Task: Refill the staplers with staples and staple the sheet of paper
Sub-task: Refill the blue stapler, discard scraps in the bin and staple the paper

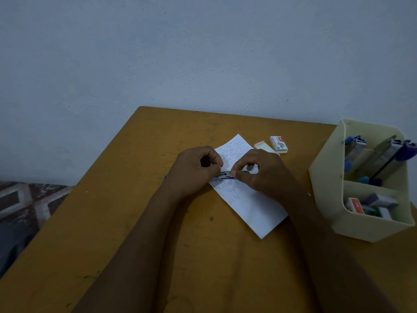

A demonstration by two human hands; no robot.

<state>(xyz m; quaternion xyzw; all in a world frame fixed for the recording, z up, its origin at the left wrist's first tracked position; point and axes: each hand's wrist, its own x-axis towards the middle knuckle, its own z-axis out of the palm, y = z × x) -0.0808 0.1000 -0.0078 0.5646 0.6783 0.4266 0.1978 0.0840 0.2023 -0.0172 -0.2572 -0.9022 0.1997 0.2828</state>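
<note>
A white sheet of paper (pixel 250 206) studded with many staples lies slantwise on the yellow-brown table (pixel 140 222). Above its middle both hands meet on a small stapler (pixel 225 175), of which only a dark metal strip shows between them. My left hand (pixel 194 170) grips its left end with curled fingers. My right hand (pixel 264 170) pinches the right end between thumb and forefinger. A white staple box (pixel 279 144) and its open cream sleeve (pixel 262 146) lie just beyond the paper.
A cream plastic organiser (pixel 327 184) stands at the right edge, with several blue-handled staplers (pixel 383 154) in its tall section and small staple boxes (pixel 370 205) in its low front section. The table's left edge drops to a patterned floor (pixel 24 204). A pale wall rises behind.
</note>
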